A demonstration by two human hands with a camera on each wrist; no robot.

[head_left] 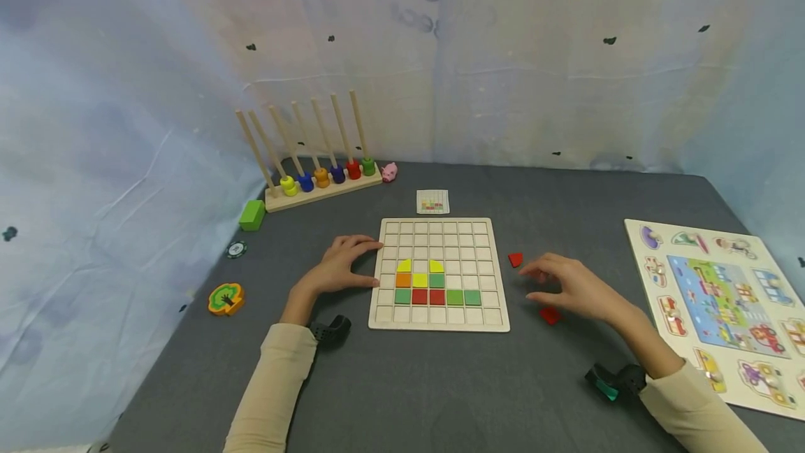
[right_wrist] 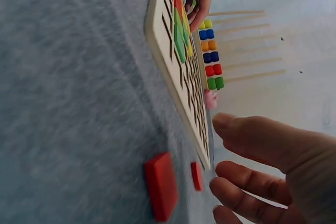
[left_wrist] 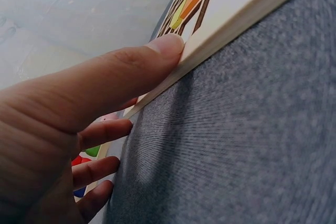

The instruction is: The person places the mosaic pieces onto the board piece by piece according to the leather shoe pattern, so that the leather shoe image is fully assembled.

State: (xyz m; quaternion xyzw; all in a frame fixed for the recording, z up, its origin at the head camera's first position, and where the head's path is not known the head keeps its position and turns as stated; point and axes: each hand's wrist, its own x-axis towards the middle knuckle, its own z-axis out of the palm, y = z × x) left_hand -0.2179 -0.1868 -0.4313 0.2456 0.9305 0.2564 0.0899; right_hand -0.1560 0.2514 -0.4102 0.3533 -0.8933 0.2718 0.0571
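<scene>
A wooden grid board (head_left: 465,229) lies on the dark table, with green, red, orange and yellow tiles (head_left: 419,296) set in its lower-left and middle cells. My left hand (head_left: 339,268) rests at the board's left edge, its thumb and index finger spread along the rim; in the left wrist view the thumb (left_wrist: 131,66) touches the edge. Right of the board, my right hand (head_left: 572,285) hovers with fingers loosely bent and nothing between them. One red tile (head_left: 516,259) lies just beyond its fingertips, and a second red tile (right_wrist: 161,186) lies below the hand.
A small pattern card (head_left: 432,202) lies behind the board. A peg stand (head_left: 323,191) with coloured beads, a pink pig (head_left: 389,172), a green block (head_left: 252,215), a round chip (head_left: 236,249) and a tree piece (head_left: 226,298) stand leftward. A picture puzzle (head_left: 682,331) lies at right.
</scene>
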